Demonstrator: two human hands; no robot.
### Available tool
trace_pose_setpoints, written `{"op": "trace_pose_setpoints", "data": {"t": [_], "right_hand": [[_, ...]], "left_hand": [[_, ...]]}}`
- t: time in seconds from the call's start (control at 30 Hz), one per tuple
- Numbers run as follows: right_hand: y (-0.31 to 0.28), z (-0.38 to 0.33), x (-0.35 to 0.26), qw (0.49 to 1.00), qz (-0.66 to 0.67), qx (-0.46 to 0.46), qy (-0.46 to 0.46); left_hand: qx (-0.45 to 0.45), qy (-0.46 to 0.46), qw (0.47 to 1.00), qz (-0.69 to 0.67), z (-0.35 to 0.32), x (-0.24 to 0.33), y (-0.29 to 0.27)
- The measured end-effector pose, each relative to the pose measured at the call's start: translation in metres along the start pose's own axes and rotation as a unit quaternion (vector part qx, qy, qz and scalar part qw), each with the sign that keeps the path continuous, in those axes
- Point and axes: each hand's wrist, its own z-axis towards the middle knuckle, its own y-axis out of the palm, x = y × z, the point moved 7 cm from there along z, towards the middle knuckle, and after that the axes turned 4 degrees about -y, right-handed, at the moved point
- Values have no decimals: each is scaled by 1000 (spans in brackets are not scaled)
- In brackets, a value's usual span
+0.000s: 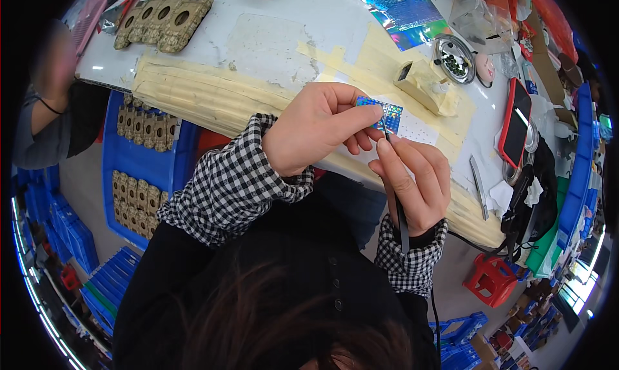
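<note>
My left hand (316, 126) pinches a small shiny blue holographic sheet (392, 116) between thumb and fingers, above the near edge of the table. In my right hand (419, 180) is a slim pair of dark tweezers (402, 218), held like a pen. Their tips reach the sheet beside my left thumb; whether they grip anything is too small to tell. Under the sheet lies a white paper with small dark dots (420, 132). Just beyond it rests a tape-covered block (425, 89).
Camouflage-patterned parts with round holes (164, 20) lie far left, with more in a blue tray (187, 167) below. To the right are a metal dish (455, 60), a red-cased phone (517, 121) and other tweezers (479, 186). Someone's arm (48, 109) shows at left; a red stool (491, 280) stands lower right.
</note>
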Motion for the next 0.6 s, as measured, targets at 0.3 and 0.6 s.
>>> {"op": "trace_pose_setpoints", "data": {"t": [0.3,0.6], "right_hand": [[-6,-3,2,999,22,-2,34],[-22,-23,23,992,-23,-6,126]], "left_hand": [[5,-8,1000,0,0,-1,-1],[8,-3,1000,10,0,0,-1]]}}
